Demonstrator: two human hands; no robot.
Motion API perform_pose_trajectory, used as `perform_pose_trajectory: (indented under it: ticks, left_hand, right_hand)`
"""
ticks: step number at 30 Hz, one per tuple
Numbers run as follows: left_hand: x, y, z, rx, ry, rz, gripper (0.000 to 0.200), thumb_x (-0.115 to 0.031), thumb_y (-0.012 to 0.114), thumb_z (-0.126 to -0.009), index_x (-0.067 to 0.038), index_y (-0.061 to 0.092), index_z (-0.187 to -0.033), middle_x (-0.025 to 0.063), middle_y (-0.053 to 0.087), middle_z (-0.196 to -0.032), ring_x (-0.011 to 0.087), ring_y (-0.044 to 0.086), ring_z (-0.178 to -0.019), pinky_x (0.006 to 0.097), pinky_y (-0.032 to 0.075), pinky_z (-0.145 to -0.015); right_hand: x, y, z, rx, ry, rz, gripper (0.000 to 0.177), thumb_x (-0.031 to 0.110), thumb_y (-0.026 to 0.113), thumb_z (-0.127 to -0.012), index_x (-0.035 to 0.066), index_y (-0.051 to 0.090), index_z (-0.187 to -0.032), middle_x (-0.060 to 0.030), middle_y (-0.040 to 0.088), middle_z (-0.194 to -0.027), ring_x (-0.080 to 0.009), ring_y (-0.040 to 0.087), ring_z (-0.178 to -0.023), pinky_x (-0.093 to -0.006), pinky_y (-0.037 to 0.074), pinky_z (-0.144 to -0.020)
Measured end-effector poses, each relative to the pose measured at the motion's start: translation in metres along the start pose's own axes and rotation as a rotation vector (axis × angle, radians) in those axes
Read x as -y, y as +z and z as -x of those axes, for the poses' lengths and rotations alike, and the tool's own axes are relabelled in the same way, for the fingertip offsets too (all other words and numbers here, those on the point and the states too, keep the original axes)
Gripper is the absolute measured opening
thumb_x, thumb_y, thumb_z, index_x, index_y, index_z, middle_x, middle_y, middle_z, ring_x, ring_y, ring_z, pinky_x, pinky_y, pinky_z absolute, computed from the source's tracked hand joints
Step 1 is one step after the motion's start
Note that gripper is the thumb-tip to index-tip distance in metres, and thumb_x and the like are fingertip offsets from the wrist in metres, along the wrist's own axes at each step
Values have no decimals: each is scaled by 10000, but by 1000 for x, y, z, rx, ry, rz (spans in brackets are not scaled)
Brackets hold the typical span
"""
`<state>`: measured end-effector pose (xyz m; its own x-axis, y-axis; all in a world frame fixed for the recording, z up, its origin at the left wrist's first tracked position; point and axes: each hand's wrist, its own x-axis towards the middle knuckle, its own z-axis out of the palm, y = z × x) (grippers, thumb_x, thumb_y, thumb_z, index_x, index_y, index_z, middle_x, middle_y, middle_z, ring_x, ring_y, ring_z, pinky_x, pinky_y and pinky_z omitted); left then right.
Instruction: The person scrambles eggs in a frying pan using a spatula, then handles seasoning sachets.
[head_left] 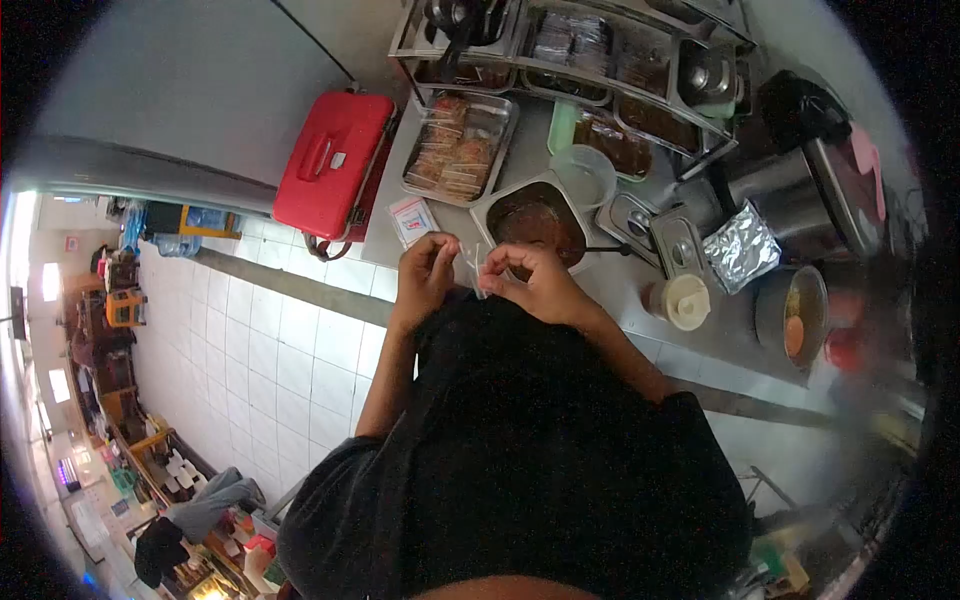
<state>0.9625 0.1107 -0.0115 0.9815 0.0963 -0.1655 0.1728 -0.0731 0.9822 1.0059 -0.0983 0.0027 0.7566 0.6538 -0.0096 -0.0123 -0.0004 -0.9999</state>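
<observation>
Both hands pinch a small clear plastic bag (474, 262) in front of my chest, at the counter's near edge. My left hand (426, 278) grips its left side with thumb and fingertips, and my right hand (538, 284) grips the right side. Just beyond the right hand sits a steel pan (493, 212) of brown sauce (545, 220), a dark handle (605, 249) lying at its right edge. Close above the left hand lies a flat packet (412, 220) with red and blue print. Behind it, a metal tray (497, 118) holds several packed, orange-brown food portions (462, 160).
A red case (335, 165) stands left of the tray. To the right are a clear tub (583, 176), steel lids (680, 246), a foil-covered container (742, 247), a cream-lidded jug (686, 302) and a pot (792, 315). A metal rack (520, 45) rises at the back.
</observation>
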Motion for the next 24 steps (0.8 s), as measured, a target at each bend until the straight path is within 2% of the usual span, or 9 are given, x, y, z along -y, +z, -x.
perform_pose_trajectory:
  ticks: [5, 7, 11, 13, 15, 17, 18, 21, 24]
  left_hand:
    - [15, -4, 3, -51, 183, -50, 144, -131, 553, -986, 1, 595, -948, -24, 576, -788, 46, 512, -699, 200, 422, -616]
    - [11, 0, 4, -42, 118, 67, 143, -125, 549, -987, 4, 598, -950, -18, 587, -804, 43, 515, -721, 201, 424, -628]
    - [2, 19, 16, -114, 139, 25, 136, -121, 555, -983, 3, 609, -974, -8, 604, -831, 49, 526, -733, 206, 428, -635]
    - [7, 21, 18, -188, 148, 64, 141, -130, 579, -971, 4, 624, -962, -2, 614, -808, 54, 536, -722, 220, 441, -632]
    - [4, 20, 20, -285, 161, -213, 159, -143, 601, -958, 12, 636, -944, 24, 631, -761, 53, 541, -700, 237, 456, -627]
    - [1, 22, 18, -367, 259, -320, 166, -147, 618, -944, 16, 649, -948, 76, 652, -734, 78, 572, -658, 259, 468, -606]
    - [-5, 25, 22, -370, 231, -381, 157, -139, 623, -935, 14, 653, -956, 100, 659, -744, 107, 594, -652, 272, 476, -603]
    - [-17, 31, 27, -362, 156, -466, 148, -127, 633, -919, 11, 660, -963, 133, 668, -752, 162, 631, -649, 297, 488, -599]
    - [-17, 35, 30, -364, 173, -524, 147, -124, 641, -909, 12, 663, -958, 147, 666, -749, 187, 643, -645, 315, 490, -594]
  right_hand:
    - [-25, 23, -2, 10, -59, -129, 265, 234, 667, -922, -6, 615, -1021, -30, 659, -899, -87, 612, -907, -260, 475, -832]
    - [-33, 39, -3, -31, 44, -472, 296, 248, 669, -921, -19, 607, -1032, -36, 656, -931, -95, 612, -916, -265, 476, -846]
    - [-45, 35, -1, -23, -101, 3, 282, 240, 669, -921, -9, 620, -1042, -48, 643, -1022, -104, 583, -967, -269, 475, -837]
    - [-61, 43, 2, -92, -96, -77, 267, 240, 663, -925, 1, 627, -1039, -47, 638, -1008, -101, 572, -941, -272, 473, -809]
    - [-70, 42, 1, -150, -102, -143, 252, 240, 658, -929, 12, 635, -1035, -45, 633, -994, -97, 562, -915, -276, 470, -780]
    - [-71, 43, 6, 58, 312, -883, 262, 253, 633, -946, 29, 618, -1080, -35, 612, -963, -97, 537, -838, -266, 450, -730]
    - [-52, 45, 8, 99, 263, -976, 257, 281, 602, -963, 49, 592, -1073, -22, 600, -956, -107, 521, -789, -246, 432, -708]
    - [-60, 47, 6, 35, 162, -569, 217, 285, 573, -979, 70, 564, -1011, -21, 602, -959, -109, 533, -800, -241, 436, -723]
    - [-75, 46, 9, 34, 144, -497, 234, 298, 517, -1006, 69, 565, -1012, -14, 600, -939, -96, 569, -823, -249, 485, -699]
